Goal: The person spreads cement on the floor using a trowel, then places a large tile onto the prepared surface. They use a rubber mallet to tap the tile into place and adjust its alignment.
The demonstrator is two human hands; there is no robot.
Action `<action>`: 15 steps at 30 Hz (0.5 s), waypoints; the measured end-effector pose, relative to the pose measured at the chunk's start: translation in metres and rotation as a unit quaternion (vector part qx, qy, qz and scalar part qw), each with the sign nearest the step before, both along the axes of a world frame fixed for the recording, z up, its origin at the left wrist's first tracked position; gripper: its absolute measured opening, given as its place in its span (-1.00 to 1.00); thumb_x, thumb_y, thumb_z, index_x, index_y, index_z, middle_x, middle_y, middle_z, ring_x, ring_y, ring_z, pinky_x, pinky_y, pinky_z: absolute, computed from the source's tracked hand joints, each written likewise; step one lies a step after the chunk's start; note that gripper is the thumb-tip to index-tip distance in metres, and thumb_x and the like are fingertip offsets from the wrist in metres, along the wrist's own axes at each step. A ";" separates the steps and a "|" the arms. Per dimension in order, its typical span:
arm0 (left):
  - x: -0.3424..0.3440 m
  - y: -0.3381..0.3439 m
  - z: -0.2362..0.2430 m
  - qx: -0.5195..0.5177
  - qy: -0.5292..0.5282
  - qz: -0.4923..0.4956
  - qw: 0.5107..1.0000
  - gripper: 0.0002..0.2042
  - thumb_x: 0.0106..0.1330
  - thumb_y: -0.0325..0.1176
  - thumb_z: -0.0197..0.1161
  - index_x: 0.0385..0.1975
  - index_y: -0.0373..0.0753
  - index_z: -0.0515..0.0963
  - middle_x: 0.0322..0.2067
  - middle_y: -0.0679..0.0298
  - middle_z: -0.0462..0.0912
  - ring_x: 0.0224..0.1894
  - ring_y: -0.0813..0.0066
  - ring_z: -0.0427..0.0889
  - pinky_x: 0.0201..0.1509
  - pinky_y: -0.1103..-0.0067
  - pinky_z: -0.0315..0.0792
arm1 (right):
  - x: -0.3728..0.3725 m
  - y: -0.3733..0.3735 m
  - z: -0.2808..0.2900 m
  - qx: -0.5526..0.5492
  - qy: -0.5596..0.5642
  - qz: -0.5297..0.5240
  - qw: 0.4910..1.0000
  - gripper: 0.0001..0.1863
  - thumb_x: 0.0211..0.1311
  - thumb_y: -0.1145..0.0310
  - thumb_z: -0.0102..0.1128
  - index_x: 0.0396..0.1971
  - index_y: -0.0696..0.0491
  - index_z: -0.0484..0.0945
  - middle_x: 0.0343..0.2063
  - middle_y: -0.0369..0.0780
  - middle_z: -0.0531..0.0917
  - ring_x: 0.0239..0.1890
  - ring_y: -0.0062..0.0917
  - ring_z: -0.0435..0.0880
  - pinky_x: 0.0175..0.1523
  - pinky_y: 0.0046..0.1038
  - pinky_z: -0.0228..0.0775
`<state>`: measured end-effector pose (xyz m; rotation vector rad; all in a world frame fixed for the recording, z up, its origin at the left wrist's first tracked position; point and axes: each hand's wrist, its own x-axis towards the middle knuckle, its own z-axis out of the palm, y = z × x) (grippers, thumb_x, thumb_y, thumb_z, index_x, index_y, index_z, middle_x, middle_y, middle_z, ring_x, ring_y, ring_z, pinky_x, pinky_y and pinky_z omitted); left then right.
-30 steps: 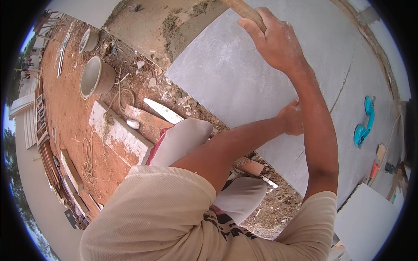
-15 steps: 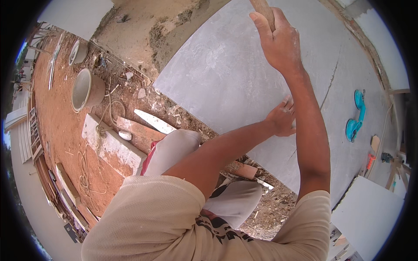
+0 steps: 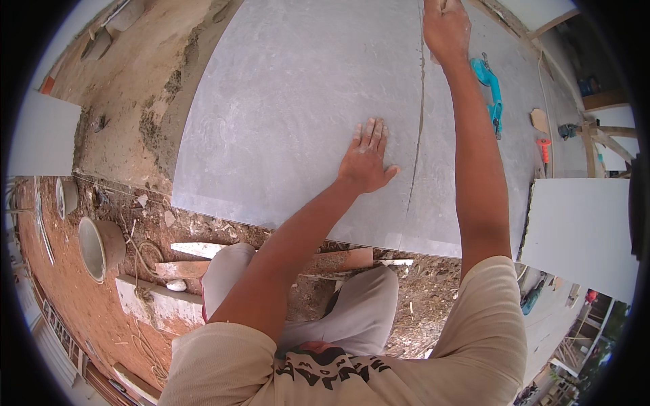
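Note:
A large grey floor tile (image 3: 291, 101) lies in front of me, with a dark joint (image 3: 418, 128) between it and the grey tile on its right. My left hand (image 3: 365, 159) rests flat on the large tile, fingers spread, just left of the joint. At the top edge of the view, my right hand (image 3: 447, 32) is closed around a wooden handle, raised over the tiles near the joint. Whatever is on the handle's far end lies outside the picture. Right of my right forearm, a turquoise two-cup suction lifter (image 3: 493, 91) sits on the tile.
Bare mortar screed (image 3: 128, 101) borders the tile on the left. Below its near edge are rubble, a bucket (image 3: 101, 247), a rope (image 3: 144, 257) and a whitish slab (image 3: 166, 301). An orange-handled tool (image 3: 544, 149) lies at right, above a white panel (image 3: 575, 230).
The view has swung right. My left hand now lies on the tile with fingers spread, left of the joint. My right hand, still gripping the handle, now appears near the joint's far end.

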<state>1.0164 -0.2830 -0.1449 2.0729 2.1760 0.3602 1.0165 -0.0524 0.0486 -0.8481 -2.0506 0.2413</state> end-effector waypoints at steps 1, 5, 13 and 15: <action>0.001 0.000 -0.002 -0.005 0.009 0.009 1.000 -0.12 0.43 0.25 -0.20 0.47 -0.43 -0.11 0.50 -0.03 -0.14 0.57 0.13 -0.29 0.60 0.22 -0.31 | 0.010 0.000 -0.002 -0.034 0.030 0.003 0.999 -0.46 0.42 -0.08 0.04 -0.35 0.20 0.51 -0.47 0.05 0.63 -0.36 0.01 0.65 -0.24 -0.04 0.44; 0.000 0.001 -0.001 -0.005 0.012 0.002 1.000 -0.13 0.45 0.25 -0.22 0.47 -0.43 -0.11 0.51 -0.01 -0.18 0.57 0.13 -0.29 0.60 0.22 -0.32 | 0.063 -0.044 -0.070 -0.070 -0.105 -0.057 0.990 -0.45 0.41 -0.03 0.02 -0.17 0.29 0.48 -0.43 0.17 0.66 -0.37 0.14 0.66 -0.23 0.01 0.47; 0.006 0.004 -0.003 -0.014 0.058 0.009 0.998 -0.11 0.45 0.30 -0.27 0.48 -0.41 -0.14 0.52 0.01 -0.18 0.57 0.15 -0.31 0.60 0.21 -0.35 | 0.158 0.015 -0.019 -0.020 -0.095 -0.161 0.982 -0.37 0.47 -0.08 -0.09 0.19 0.21 0.40 -0.03 0.26 0.55 0.05 -0.04 0.58 0.21 -0.08 0.33; 0.007 0.004 -0.006 -0.021 0.062 0.008 0.998 -0.11 0.45 0.29 -0.26 0.48 -0.40 -0.15 0.52 0.02 -0.18 0.57 0.16 -0.31 0.60 0.22 -0.34 | 0.169 -0.005 -0.014 -0.104 -0.059 -0.172 0.978 -0.35 0.41 -0.10 0.02 0.23 0.16 0.40 0.01 0.27 0.54 0.12 -0.15 0.59 0.24 -0.14 0.33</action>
